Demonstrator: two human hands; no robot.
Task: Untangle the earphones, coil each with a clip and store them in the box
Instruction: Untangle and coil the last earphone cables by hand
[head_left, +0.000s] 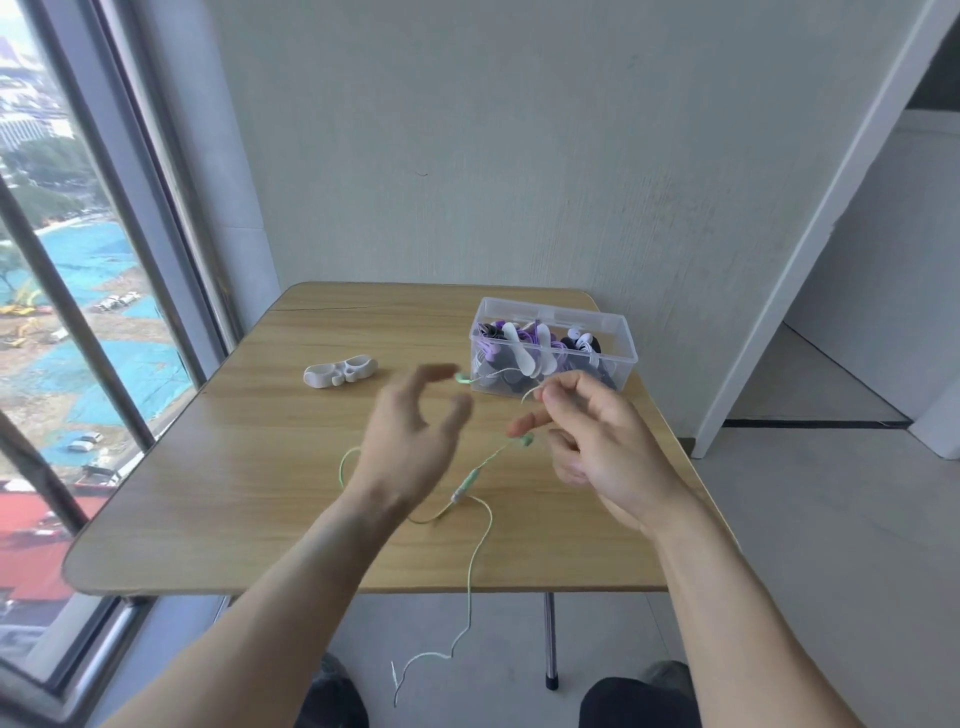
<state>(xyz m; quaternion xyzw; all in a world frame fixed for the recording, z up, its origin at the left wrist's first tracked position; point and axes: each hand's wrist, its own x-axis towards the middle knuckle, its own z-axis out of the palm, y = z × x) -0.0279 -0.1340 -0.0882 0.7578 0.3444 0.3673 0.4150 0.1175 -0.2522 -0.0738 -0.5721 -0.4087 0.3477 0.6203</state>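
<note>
A mint-green earphone cable (480, 540) runs from my hands across the table and hangs off its front edge, its plug end dangling below. My right hand (597, 441) pinches the thin cable near an earbud (525, 441). My left hand (415, 431) is raised and blurred, fingers spread; a second green earbud (461, 378) shows just beyond its fingertips, and I cannot tell if they touch it. A white cable clip (340, 372) lies at the table's left back. The clear plastic box (552, 349) at the back right holds several coiled purple, white and black earphones.
The small wooden table (234, 493) stands against a white wall, with a large window to the left. Its front edge is close to my body. A metal table leg (550, 639) and my knees show below it.
</note>
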